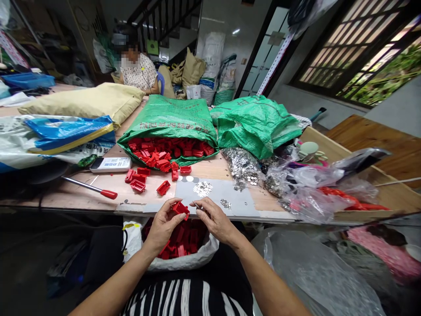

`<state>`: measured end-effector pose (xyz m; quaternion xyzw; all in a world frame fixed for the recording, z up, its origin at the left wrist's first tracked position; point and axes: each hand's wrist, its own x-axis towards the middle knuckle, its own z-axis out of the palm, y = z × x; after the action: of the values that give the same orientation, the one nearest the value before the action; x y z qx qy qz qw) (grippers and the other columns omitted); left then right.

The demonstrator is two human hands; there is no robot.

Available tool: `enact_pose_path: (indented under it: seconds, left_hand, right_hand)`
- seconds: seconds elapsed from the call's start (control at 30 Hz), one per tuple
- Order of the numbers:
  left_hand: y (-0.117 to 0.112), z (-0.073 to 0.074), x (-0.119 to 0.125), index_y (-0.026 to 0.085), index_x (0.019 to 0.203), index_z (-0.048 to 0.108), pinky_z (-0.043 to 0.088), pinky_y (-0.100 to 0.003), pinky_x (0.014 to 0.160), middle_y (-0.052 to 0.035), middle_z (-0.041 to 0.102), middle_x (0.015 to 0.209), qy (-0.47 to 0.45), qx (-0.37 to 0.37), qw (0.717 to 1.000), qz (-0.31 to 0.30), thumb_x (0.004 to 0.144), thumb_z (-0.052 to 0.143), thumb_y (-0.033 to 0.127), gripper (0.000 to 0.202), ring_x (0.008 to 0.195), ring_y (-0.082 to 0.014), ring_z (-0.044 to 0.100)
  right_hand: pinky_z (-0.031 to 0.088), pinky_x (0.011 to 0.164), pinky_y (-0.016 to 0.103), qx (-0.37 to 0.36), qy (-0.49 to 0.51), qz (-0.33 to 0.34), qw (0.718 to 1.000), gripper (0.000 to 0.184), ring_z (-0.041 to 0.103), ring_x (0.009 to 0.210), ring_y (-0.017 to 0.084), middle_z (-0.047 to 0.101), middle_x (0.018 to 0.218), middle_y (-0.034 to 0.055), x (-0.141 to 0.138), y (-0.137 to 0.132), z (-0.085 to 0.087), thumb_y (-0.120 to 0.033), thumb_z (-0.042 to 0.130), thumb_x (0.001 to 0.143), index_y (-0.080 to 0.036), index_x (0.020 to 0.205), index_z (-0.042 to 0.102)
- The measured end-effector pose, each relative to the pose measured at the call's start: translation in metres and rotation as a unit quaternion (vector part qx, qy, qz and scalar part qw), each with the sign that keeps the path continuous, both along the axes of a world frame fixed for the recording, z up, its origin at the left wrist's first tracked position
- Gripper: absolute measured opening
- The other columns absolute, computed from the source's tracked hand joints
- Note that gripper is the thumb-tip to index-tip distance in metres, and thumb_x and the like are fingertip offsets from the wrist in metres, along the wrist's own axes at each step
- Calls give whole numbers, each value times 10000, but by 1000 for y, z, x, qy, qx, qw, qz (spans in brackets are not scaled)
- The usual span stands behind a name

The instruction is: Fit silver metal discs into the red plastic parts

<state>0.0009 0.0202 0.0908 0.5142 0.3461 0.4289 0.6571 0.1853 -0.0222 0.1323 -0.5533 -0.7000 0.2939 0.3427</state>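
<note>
Currently, above a white sack [184, 263] at the tabletop [269, 204] edge, the left hand [166, 223] pinches a red case [180, 209] and the right hand [214, 219] a small thin piece [196, 205]. Green bags [176, 114] lie beyond; farther back are a person [138, 73] and dark stairs [166, 19].

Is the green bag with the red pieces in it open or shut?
Open. The green bag gapes at its front, with red pieces showing inside and more on the table outside.

A beige sack [85, 102] lies at left — a blue tray [29, 80] beyond it. At upper right, greenery [371, 85] shows through a barred window [344, 50].
</note>
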Motion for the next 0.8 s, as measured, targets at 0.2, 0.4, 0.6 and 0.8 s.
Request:
enact_pose_path:
  seconds: [0.2, 0.4, 0.6, 0.8]
  left_hand:
    - [24, -16, 3, 218, 1052, 599, 457, -322, 871, -33, 645, 1007, 202, 242, 949, 20, 762, 665, 236, 298, 937, -185, 604]
    - [36, -19, 8, 202, 1082, 574, 470, -295, 813, -30, 658, 964, 260, 266, 927, -41, 786, 625, 226, 301, 854, -167, 613]
    - [42, -20, 6, 207, 1093, 591, 474, -292, 824, -35, 687, 973, 265, 259, 927, -62, 775, 637, 225, 321, 862, -170, 630]
    - [41, -18, 6, 191, 1132, 626, 465, -311, 906, -65, 700, 1088, 258, 243, 934, -54, 762, 652, 201, 371, 987, -191, 640]
  right_hand:
    - [438, 793, 286, -14, -80, -42, 996, 265, 577, 851, 161, 615, 915, 40, 3, 2, -25, -171, 522, 882, -215, 1128, 606]
    - [440, 760, 271, -9, -116, -38, 992, 164, 601, 834, 158, 668, 919, 39, 4, 8, -29, -162, 547, 859, -202, 987, 640]
    - [447, 780, 273, -4, -125, -26, 992, 171, 607, 861, 160, 663, 917, 47, 7, 10, -30, -155, 546, 858, -195, 977, 662]
    - [451, 789, 269, -8, -119, -21, 993, 186, 608, 871, 155, 659, 922, 48, 8, 11, -31, -145, 539, 861, -193, 986, 667]
